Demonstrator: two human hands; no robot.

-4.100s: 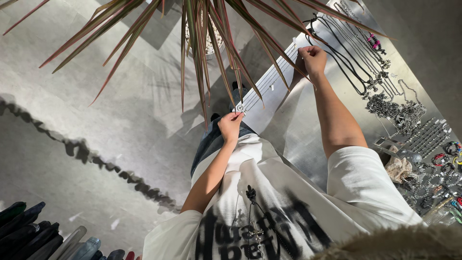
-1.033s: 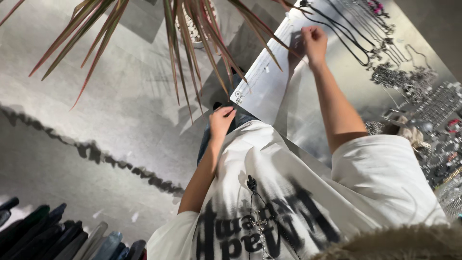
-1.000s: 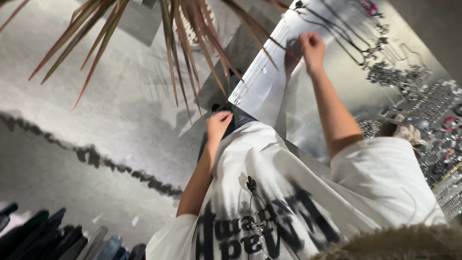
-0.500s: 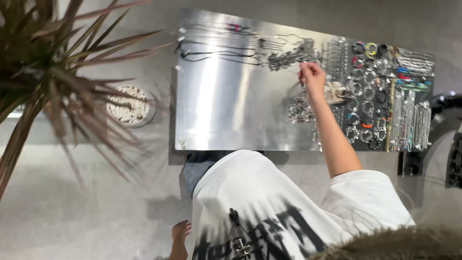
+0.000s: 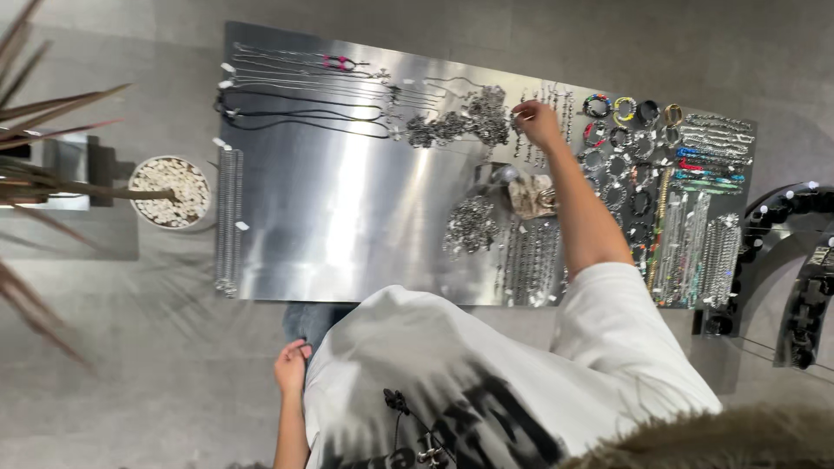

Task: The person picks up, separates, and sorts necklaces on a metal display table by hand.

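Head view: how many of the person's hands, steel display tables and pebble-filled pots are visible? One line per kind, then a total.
Hands: 2, right hand and left hand
Steel table: 1
Pebble-filled pot: 1
Total: 4

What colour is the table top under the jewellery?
Shiny silver metal table top, seen in the head view.

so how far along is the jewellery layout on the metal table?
Mostly laid out: necklaces along the far left, bracelets in rows on the right. In hand: the right hand is on chains at the far edge; the left hand hangs free. Left: the table middle is bare, with loose piles.
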